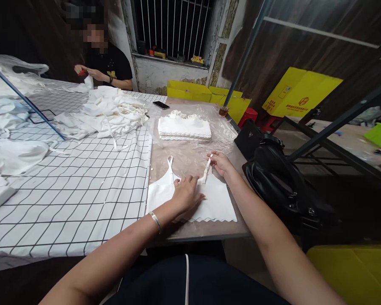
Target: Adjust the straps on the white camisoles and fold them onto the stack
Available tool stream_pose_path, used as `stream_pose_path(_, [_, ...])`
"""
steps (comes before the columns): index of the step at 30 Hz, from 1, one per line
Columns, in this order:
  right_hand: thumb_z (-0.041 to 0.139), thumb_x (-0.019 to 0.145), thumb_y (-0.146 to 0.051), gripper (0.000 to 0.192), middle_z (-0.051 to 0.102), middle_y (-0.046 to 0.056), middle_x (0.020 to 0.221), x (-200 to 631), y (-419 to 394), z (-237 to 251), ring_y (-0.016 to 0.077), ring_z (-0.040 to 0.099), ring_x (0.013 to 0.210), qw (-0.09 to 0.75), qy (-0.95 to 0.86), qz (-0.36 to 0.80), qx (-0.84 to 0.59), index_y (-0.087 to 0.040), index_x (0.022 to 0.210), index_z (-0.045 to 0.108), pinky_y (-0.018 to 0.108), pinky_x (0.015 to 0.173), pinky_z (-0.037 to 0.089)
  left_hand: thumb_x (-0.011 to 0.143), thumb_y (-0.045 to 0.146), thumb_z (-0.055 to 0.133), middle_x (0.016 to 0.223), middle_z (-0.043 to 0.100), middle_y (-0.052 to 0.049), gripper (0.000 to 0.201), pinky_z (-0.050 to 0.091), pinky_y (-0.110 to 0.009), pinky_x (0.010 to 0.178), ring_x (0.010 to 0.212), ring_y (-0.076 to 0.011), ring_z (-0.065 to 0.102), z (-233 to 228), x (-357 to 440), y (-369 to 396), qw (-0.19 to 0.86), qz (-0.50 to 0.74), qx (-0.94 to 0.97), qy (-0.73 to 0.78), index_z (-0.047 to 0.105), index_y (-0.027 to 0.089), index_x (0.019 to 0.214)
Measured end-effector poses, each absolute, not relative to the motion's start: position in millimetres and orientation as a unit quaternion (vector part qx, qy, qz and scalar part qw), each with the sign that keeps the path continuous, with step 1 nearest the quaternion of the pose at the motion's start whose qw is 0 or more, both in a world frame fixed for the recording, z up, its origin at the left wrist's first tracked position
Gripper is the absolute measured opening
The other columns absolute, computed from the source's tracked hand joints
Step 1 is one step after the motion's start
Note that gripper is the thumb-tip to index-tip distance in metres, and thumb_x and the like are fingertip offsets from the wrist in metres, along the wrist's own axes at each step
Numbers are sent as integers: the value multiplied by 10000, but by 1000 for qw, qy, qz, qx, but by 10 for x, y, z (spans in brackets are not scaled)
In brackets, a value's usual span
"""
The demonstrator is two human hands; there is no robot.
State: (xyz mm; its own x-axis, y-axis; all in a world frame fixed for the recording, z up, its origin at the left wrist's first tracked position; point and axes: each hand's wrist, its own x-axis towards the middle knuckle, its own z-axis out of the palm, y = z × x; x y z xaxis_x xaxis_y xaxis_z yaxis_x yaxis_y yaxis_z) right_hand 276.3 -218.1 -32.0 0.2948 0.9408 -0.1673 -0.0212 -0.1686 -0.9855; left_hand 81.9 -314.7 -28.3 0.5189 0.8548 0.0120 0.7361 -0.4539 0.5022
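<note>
Hands on a white camisole, lower centre.
Left hand (186, 192) lies flat, open, pressing the camisole (216, 203); right hand (220, 163) pinches its strap (207, 169).

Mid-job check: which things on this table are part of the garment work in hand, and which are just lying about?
In hand:
- small white strappy top with scalloped hem, pressed flat by left hand
- its right strap, pinched by right hand
- neat stack of folded white tops
- loose heap of white garments

Lying about:
- black phone
- black leather handbags
- yellow bins
</note>
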Motion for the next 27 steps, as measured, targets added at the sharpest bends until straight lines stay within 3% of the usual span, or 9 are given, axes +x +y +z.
stream_pose_path(3, [659, 661, -139, 210, 590, -34, 588, 2890, -2177, -266, 171, 597, 577, 502, -393, 440, -633, -247, 757, 506, 294, 561, 475, 837, 356, 595, 1341, 501, -147, 570, 285, -490, 1005, 1200, -321, 467, -270, 431, -3341, 161, 158, 838, 497, 417, 224, 1362])
stream_pose_path(5, [715, 665, -178, 243, 468, -49, 470, 3048, -2320, -173, 158, 529, 521, 469, -444, 374, -666, -245, 630, 484, 276, 526, 419, 873, 364, 530, 1273, 552, -135, 439, 339, -450, 950, 1152, -307, 502, -286, 68, -3457, 133, 167, 818, 534, 483, 221, 1286])
stream_pose_path(7, [767, 662, -290, 378, 379, -48, 417, 3203, -2630, -97, 139, 457, 475, 382, -527, 263, -712, -242, 516, 422, 272, 487, 353, 904, 408, 456, 1117, 615, -127, 323, 377, -419, 858, 1033, -294, 550, -310, -282, -3560, 99, 146, 779, 602, 563, 204, 1129])
stream_pose_path(10, [770, 620, -501, 426, 470, -26, 439, 3282, -3294, -106, 127, 415, 430, 196, -585, 231, -752, -225, 502, 467, 277, 432, 266, 901, 504, 415, 924, 625, -109, 355, 367, -430, 797, 904, -298, 563, -341, -578, -3676, 50, 83, 727, 679, 589, 195, 875])
stream_pose_path(12, [761, 594, -488, 391, 529, -19, 486, 3216, -3697, -181, 134, 446, 461, 146, -580, 235, -767, -218, 523, 486, 265, 440, 264, 883, 541, 429, 895, 614, -105, 385, 357, -444, 791, 890, -302, 560, -349, -592, -3706, 50, 68, 721, 688, 568, 190, 808])
stream_pose_path(15, [653, 649, -439, 323, 504, -15, 495, 3066, -4025, -288, 139, 440, 511, 181, -563, 227, -773, -215, 512, 465, 256, 481, 274, 879, 485, 449, 879, 606, -97, 331, 355, -446, 787, 898, -299, 560, -332, -483, -3681, 99, 75, 731, 671, 537, 193, 750])
stream_pose_path(20, [626, 609, -521, 394, 367, -54, 473, 2974, -4033, -247, 107, 341, 484, 361, -492, 335, -718, -221, 542, 379, 233, 468, 249, 866, 347, 449, 701, 556, -32, 237, 379, -349, 690, 748, -240, 564, -320, -409, -3633, 210, 183, 699, 658, 416, 224, 667])
stream_pose_path(24, [768, 549, -462, 450, 458, -65, 515, 2976, -3987, -43, 97, 414, 468, 469, -362, 490, -639, -221, 650, 402, 205, 425, 309, 809, 403, 593, 558, 462, 47, 322, 373, -259, 537, 527, -142, 485, -268, -476, -3590, 510, 330, 524, 597, 361, 224, 676])
stream_pose_path(27, [825, 559, -323, 405, 514, -74, 554, 3038, -3876, 162, 80, 466, 456, 527, -265, 554, -587, -220, 742, 479, 176, 406, 384, 657, 334, 799, 601, 532, 58, 409, 413, -198, 480, 501, -95, 515, -30, -565, -3445, 713, 380, 353, 472, 417, 214, 740])
